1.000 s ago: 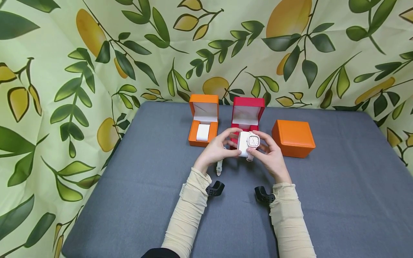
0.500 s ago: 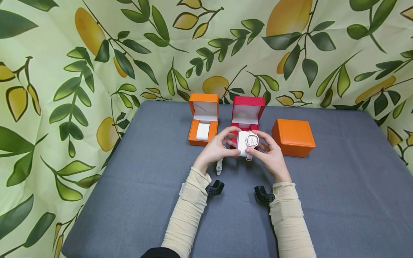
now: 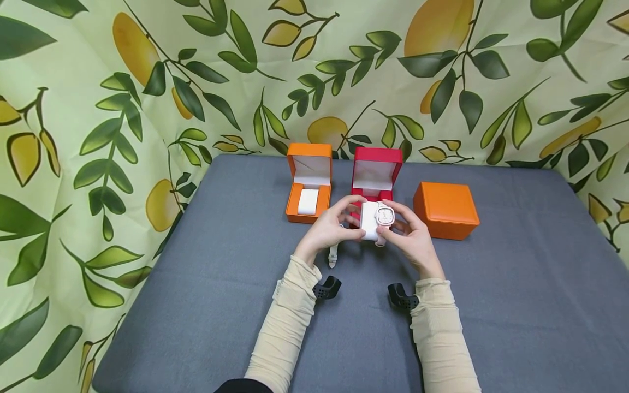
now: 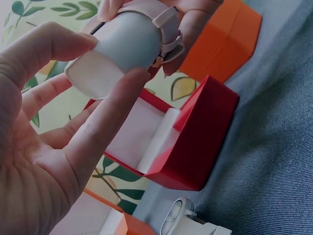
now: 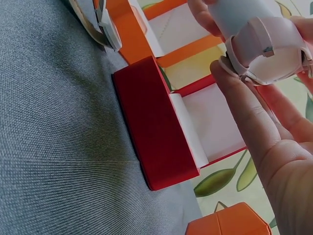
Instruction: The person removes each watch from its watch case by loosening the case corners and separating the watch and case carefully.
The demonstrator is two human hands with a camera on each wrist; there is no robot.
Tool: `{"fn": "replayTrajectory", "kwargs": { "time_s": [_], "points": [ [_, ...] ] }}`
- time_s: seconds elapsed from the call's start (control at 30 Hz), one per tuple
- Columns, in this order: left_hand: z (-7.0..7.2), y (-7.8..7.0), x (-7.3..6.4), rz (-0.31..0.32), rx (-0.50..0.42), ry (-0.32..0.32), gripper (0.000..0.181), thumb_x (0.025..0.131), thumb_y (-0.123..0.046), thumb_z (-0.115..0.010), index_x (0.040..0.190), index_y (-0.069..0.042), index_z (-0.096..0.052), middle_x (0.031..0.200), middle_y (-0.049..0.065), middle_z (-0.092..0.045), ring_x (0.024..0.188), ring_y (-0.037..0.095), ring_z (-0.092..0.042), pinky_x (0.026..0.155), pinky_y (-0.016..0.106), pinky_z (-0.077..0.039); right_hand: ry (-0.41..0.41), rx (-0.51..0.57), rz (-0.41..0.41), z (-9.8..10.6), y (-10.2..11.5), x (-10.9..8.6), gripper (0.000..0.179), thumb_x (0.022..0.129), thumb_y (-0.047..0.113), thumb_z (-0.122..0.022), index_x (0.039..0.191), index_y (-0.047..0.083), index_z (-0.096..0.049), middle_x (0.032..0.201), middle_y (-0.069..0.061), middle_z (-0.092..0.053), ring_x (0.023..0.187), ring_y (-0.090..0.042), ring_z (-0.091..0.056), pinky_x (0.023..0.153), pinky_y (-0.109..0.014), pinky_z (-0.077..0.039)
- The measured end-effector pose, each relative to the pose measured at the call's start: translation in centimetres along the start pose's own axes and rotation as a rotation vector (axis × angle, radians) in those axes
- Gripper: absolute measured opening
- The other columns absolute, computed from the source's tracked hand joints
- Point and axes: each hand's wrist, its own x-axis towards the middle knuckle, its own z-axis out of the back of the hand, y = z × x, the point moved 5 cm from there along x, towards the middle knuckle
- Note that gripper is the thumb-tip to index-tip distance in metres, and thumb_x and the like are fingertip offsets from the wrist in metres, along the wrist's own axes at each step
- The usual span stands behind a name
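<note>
Just over the front of the open red box (image 3: pixel 377 156), both hands hold up a white watch cushion (image 3: pixel 369 222) with a pale pink wristwatch (image 3: pixel 385 216) looped round its right part. My left hand (image 3: pixel 328 225) pinches the cushion's bare left end between thumb and fingers. On the other side, my right hand (image 3: pixel 414 237) grips the watch and its strap (image 5: pixel 266 46) by the edge. The left wrist view shows the cushion's rounded end (image 4: pixel 129 41) poking out of the strap. A second, white watch (image 3: pixel 333 255) lies on the table, partly hidden beneath my left hand.
Left of the red box stands an open orange box (image 3: pixel 293 206) with a white cushion (image 3: pixel 308 202) inside. To the right sits a closed orange box (image 3: pixel 447 210). The table (image 3: pixel 236 262) has a grey-blue cloth, and a leaf-printed curtain (image 3: pixel 196 109) hangs behind.
</note>
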Motion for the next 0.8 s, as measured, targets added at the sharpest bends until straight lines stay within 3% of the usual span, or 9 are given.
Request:
{"fn": "replayTrajectory", "kwargs": {
  "time_s": [0.2,0.57,0.8],
  "points": [
    [-0.1,1.8,0.7,0.012,-0.016,-0.002,0.061,0.079,-0.006,-0.069,0.132,-0.023,-0.046,0.119,0.012,-0.054,0.093,0.019,-0.061,0.069,0.024,-0.052,0.015,-0.035,0.006,0.0,-0.2,-0.1,0.056,0.082,0.004,-0.068,0.134,0.010,-0.049,0.130,0.007,-0.048,0.095,-0.013,-0.060,0.072,-0.021,-0.055],
    [0.1,1.7,0.7,-0.026,-0.071,0.000,0.058,0.080,-0.003,-0.068,0.130,-0.022,-0.047,0.116,0.011,-0.054,0.090,0.018,-0.062,0.071,0.030,-0.055,0.009,0.018,0.008,0.2,-0.1,0.0,0.057,0.081,0.003,-0.069,0.134,0.010,-0.049,0.131,0.004,-0.048,0.092,-0.011,-0.063,0.071,-0.021,-0.055],
    [-0.1,1.6,0.8,-0.026,-0.063,0.001,0.059,0.080,-0.005,-0.069,0.131,-0.022,-0.045,0.118,0.012,-0.053,0.090,0.018,-0.061,0.071,0.029,-0.055,-0.025,-0.004,0.016,0.2,-0.1,0.1,0.055,0.081,0.005,-0.069,0.133,0.010,-0.050,0.127,0.007,-0.051,0.093,-0.011,-0.060,0.072,-0.019,-0.054]
  ]
}}
